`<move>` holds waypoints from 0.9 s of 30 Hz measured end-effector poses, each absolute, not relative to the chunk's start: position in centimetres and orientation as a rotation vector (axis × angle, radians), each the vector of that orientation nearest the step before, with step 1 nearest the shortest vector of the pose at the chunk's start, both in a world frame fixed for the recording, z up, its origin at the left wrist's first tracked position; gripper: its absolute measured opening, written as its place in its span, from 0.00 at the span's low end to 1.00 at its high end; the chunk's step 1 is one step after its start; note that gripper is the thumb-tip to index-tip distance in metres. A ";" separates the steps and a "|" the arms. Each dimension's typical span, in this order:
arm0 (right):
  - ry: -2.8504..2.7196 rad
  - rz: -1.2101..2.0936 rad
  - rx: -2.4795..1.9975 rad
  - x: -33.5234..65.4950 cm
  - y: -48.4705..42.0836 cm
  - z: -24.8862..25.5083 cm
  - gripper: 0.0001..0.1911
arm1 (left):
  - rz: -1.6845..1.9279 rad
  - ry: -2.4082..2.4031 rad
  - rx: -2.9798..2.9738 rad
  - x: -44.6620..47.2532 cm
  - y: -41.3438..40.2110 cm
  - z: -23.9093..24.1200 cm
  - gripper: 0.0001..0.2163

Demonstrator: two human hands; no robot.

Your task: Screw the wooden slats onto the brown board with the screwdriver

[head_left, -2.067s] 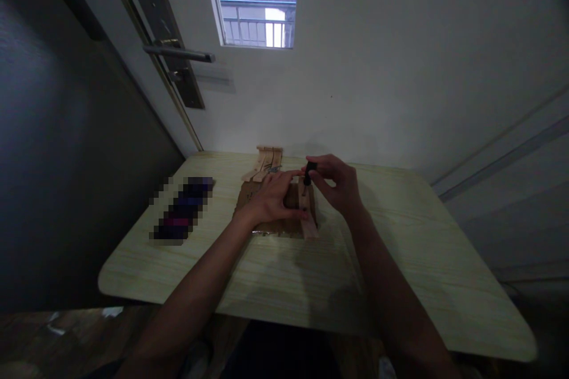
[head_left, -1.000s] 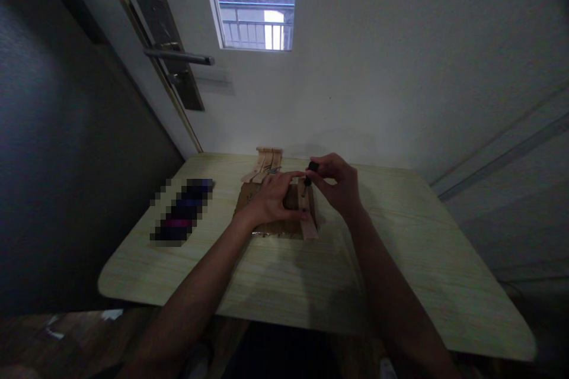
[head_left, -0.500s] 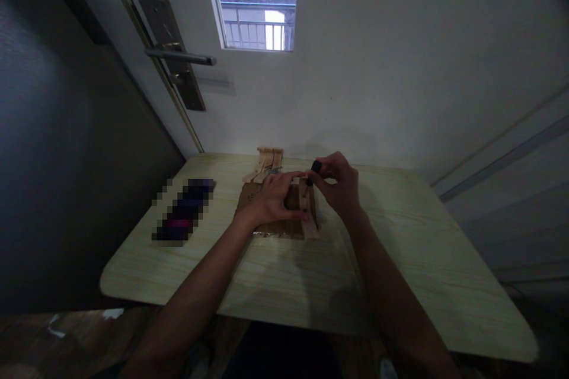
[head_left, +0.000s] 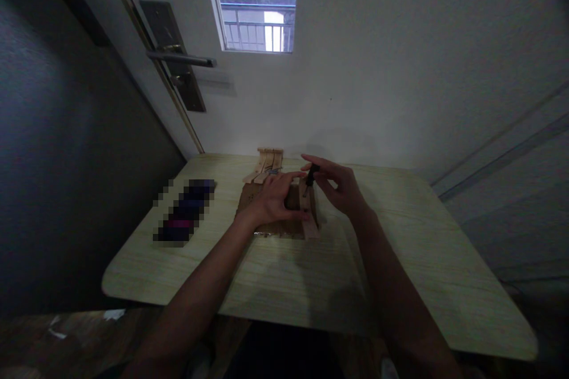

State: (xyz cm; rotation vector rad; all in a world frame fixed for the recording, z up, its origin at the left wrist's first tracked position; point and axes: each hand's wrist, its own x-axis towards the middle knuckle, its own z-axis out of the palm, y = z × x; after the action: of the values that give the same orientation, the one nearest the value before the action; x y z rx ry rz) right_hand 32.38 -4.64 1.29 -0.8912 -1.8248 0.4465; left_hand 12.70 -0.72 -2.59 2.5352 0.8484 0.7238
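Observation:
My left hand (head_left: 272,200) lies over a brown cardboard piece (head_left: 284,227). Its thumb and fingers brace a narrow light wooden strip (head_left: 310,226) at the cardboard's right edge. In my right hand (head_left: 343,188) is a small screwdriver (head_left: 312,175) with a black handle, pinched between thumb and fingers while the index finger stretches out above. The screwdriver leans over the strip, its thin shaft pointing down onto the wood. Whether a screw sits under the tip is too small to tell.
Behind the cardboard, several wooden strips (head_left: 270,159) lie together with small metal screws (head_left: 274,171) on them. A dark pixelated object (head_left: 184,213) rests at the table's left. Beyond the table (head_left: 427,237) stands a white door with a lever handle (head_left: 182,58).
My right hand's index finger has lifted off the screwdriver handle and straightened, and the fingers have shifted around it. My left hand stays in place on the strip.

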 end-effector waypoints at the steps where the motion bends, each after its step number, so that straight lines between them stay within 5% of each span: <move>1: -1.809 0.481 -0.902 32.4 -4.5 1.1 0.19 | 0.718 0.858 2.533 12.7 -0.7 -2.6 0.46; 9: -1.643 0.455 -1.013 32.0 -4.0 0.6 0.12 | 0.701 0.878 2.526 12.7 -0.8 -2.4 0.46; 27: -1.558 0.199 -1.059 30.8 -3.9 0.1 0.15 | 0.720 0.855 2.540 12.7 -0.7 -2.5 0.45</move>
State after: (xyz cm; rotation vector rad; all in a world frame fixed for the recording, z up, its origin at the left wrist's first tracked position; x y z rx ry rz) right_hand 30.82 -3.91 0.14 -1.0592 -1.5579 0.1993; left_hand 12.72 -0.70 -2.52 2.5402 0.8552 0.7201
